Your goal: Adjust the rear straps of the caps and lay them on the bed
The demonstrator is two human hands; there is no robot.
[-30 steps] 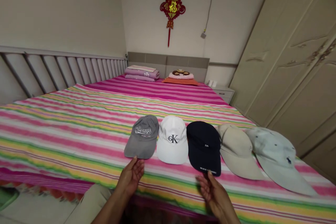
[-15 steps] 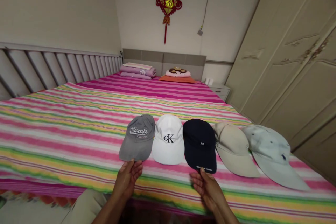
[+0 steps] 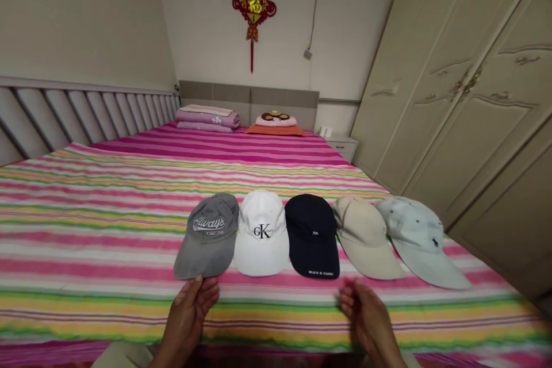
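Five caps stand side by side on the bed, brims toward me. At the left end, my left hand point(image 3: 192, 306) has its thumb at the brim edge of the grey cap point(image 3: 209, 241), fingers curled beside it. A white cap point(image 3: 261, 247) with dark letters comes beside it, then a navy cap point(image 3: 313, 241) with white lettering on its brim. My right hand point(image 3: 367, 313), partly blurred, is off the caps, fingers loosely bent with nothing in them. It is just below the gap between the navy cap and the beige cap point(image 3: 366, 236). A pale blue-grey cap point(image 3: 420, 241) lies at the right end.
A striped sheet point(image 3: 107, 230) covers the near bed. Folded purple bedding point(image 3: 207, 119) and a pink folded item on an orange one point(image 3: 276, 131) lie by the headboard point(image 3: 284, 104). A railing point(image 3: 107, 115) runs left; a wardrobe point(image 3: 414, 109) and a nightstand point(image 3: 342, 146) stand right.
My right hand has let go of the navy cap's brim and moved right. My left hand stays at the grey cap. The whole view has shifted, so the caps appear further left.
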